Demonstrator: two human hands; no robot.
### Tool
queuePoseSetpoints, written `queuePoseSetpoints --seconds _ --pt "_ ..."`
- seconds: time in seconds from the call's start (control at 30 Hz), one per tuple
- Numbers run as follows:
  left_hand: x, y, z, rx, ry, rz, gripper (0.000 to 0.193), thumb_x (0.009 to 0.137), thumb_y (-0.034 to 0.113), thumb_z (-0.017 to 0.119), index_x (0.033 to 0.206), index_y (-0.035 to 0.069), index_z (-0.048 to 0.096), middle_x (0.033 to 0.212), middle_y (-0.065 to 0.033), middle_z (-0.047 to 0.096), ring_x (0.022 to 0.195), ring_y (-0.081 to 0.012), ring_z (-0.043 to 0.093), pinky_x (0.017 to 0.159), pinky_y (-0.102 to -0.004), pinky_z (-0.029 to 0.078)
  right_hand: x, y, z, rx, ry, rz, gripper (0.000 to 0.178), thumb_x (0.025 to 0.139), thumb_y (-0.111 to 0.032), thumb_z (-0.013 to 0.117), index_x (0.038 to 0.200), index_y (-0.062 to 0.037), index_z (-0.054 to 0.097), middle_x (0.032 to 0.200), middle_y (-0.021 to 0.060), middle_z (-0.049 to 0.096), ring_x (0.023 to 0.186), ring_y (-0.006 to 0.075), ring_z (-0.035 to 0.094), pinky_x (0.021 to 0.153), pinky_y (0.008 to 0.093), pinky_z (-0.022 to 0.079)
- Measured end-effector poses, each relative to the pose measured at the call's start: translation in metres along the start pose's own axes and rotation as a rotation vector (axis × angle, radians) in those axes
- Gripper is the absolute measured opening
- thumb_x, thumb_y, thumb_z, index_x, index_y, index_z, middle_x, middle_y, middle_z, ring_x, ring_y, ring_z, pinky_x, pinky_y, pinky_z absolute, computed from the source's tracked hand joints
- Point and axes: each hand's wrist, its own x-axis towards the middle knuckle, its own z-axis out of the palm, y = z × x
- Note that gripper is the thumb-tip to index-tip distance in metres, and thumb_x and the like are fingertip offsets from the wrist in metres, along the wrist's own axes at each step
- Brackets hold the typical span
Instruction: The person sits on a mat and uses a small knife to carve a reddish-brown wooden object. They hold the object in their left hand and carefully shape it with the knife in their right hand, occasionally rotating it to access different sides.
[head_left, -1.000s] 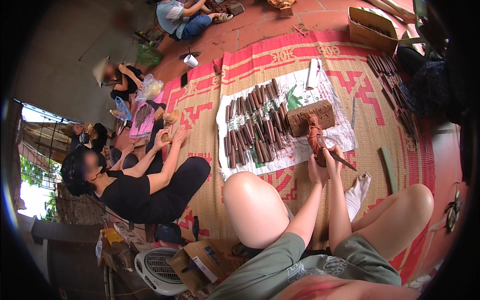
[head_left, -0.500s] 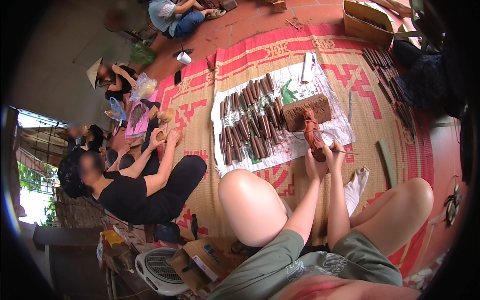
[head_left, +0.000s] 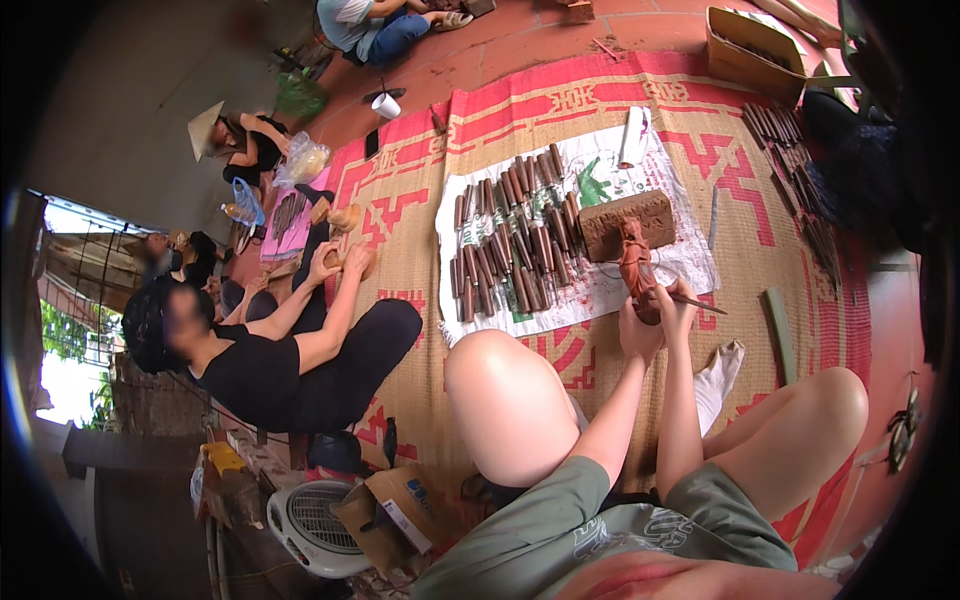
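Observation:
A reddish-brown carved wooden figurine lies with its far end against a brown wooden block. My left hand is closed round the figurine's near end. Close beside it, my right hand grips a thin carving tool, whose dark shaft sticks out to the right. The tool's working tip is hidden by my fingers and the figurine. Left of the block, several wood-handled carving tools lie in rows on a white printed cloth.
A patterned straw mat lies under everything. More tools are laid out at the right, near a box. A green strip lies by my right knee. At left a co-worker handles a wooden piece; a fan stands behind.
The whole view has shifted slightly. The tool in my right hand now slants down to the right and shows more of its shaft. Both hands keep their hold by the figurine.

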Motion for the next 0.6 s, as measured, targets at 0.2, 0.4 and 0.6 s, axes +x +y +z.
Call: queuePoseSetpoints --seconds 0.2,0.4,0.6 --pt "0.003 -0.014 0.008 0.071 0.059 0.041 0.081 0.062 0.04 0.076 0.124 0.0 0.043 0.115 -0.0203 0.054 0.105 -0.036 0.054 0.086 -0.0412 0.045 -0.008 0.003 -0.012 0.158 0.001 0.018 0.029 0.076 0.004 0.06 0.059 -0.007 0.039 0.055 -0.0023 0.047 0.051 0.0041 0.046 0.047 0.0199 0.036" --pt "0.001 -0.005 0.006 0.057 0.058 0.044 0.084 0.059 0.043 0.079 0.122 -0.001 0.045 0.114 -0.0204 0.055 0.103 -0.0347 0.055 0.085 -0.0406 0.046 -0.003 0.006 -0.012 0.228 0.164 0.133 0.031 0.075 0.001 0.063 0.057 -0.0081 0.04 0.053 -0.0034 0.047 0.047 0.0026 0.04 0.044 0.0191 0.032" --pt "0.0 -0.003 0.007 0.059 0.044 0.017 0.087 0.057 0.044 0.081 0.122 0.0 0.044 0.114 -0.0197 0.054 0.104 -0.0342 0.054 0.086 -0.0404 0.046 0.004 0.023 -0.038 0.129 0.083 0.139 0.028 0.074 -0.002 0.064 0.058 -0.0074 0.041 0.053 -0.001 0.05 0.046 0.0033 0.041 0.044 0.019 0.031"
